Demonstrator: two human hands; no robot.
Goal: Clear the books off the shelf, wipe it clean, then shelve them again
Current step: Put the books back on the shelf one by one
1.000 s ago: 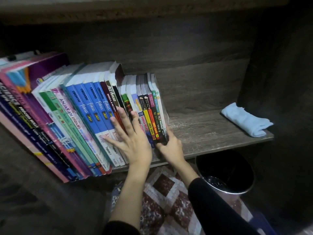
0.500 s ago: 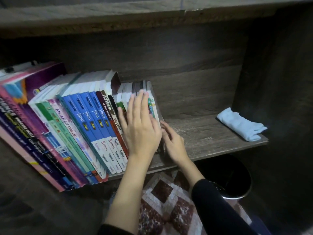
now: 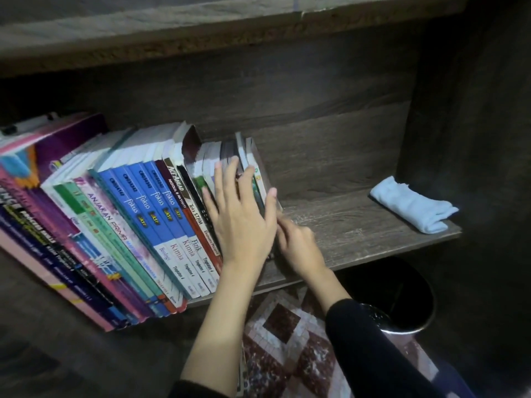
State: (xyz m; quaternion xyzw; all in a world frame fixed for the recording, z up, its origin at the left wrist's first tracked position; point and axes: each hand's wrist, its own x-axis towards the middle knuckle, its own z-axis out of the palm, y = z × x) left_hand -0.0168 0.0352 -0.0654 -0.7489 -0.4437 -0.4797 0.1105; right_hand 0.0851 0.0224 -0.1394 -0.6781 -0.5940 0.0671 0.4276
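A row of books stands on the wooden shelf, all leaning left. The tall blue and purple ones are on the left and a group of small books is at the right end. My left hand lies flat on the spines of the small books, fingers straight and spread, thumb up along the outermost cover. My right hand rests low on the shelf board against the side of the last book. It is blurred and its fingertips are partly hidden behind my left hand.
A folded light-blue cloth lies at the shelf's right end by the side panel. A black bin stands below the shelf on the right. A patterned mat covers the floor beneath my arms. Another board runs overhead.
My left hand slid up from the lower spines onto the small books at the right end. My right hand let go of their bottom corner and now lies against the last book's side.
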